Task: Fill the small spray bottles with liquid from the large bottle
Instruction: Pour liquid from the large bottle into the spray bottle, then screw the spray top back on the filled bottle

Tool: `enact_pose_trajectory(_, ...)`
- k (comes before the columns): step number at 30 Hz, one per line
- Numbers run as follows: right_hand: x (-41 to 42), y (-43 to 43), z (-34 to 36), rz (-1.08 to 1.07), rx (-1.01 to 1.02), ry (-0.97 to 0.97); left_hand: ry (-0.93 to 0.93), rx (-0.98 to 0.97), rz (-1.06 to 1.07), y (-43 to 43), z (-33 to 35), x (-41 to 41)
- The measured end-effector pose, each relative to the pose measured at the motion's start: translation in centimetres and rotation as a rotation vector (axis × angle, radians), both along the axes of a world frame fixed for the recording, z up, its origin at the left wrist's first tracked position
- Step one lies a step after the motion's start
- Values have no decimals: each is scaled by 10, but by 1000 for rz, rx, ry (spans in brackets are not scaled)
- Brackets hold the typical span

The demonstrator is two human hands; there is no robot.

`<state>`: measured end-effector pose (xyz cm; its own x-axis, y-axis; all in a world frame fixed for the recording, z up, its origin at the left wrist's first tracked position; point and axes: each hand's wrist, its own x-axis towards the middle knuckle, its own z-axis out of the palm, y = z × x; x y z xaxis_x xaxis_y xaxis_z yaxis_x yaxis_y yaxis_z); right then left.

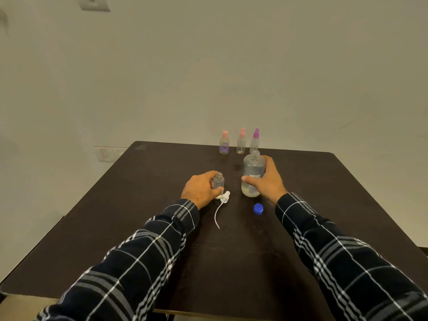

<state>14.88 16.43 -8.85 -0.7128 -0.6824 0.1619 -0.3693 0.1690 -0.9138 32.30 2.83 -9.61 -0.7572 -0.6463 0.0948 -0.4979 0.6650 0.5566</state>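
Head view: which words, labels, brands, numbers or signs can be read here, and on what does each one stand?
No text is readable in this view.
On the large bottle, gripped by the right hand, the label: print too blurred to read.
On the leftmost pink-capped spray bottle, a purple mark: too small to read.
On the small open bottle in the left hand: no print visible.

**Dark plaid down to the wrists**

Our left sleeve (143, 251) and right sleeve (342, 258) are showing dark navy cloth crossed by thin white lines and broader grey bands. Both are ending at the wrists, leaving our left hand (200, 189) and right hand (268, 181) bare.
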Motion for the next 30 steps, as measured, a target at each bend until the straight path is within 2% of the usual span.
enact_pose_trajectory(6,-2,3,-3,-4,-33,-90,0,19,5,0,0,0)
enact_pose_trajectory(9,0,3,-1,-54,82,-106,-7,26,12,0,0,-1)
enact_pose_trajectory(11,6,5,1,-175,278,-70,-6,29,16,0,-1,0)
enact_pose_trajectory(13,15,9,7,-287,587,58,-4,36,13,-1,0,0)
enact_pose_trajectory(15,25,11,10,-249,830,239,0,40,11,-1,0,0)
enact_pose_trajectory(16,28,10,11,-174,889,311,0,41,12,0,0,-1)
enact_pose_trajectory(18,36,6,13,-16,888,366,0,38,16,1,1,-1)
enact_pose_trajectory(21,49,0,13,125,732,369,-1,33,25,3,1,0)
enact_pose_trajectory(24,60,-4,10,213,597,460,2,34,23,4,2,0)
enact_pose_trajectory(30,63,-9,6,306,636,610,15,37,5,2,2,2)
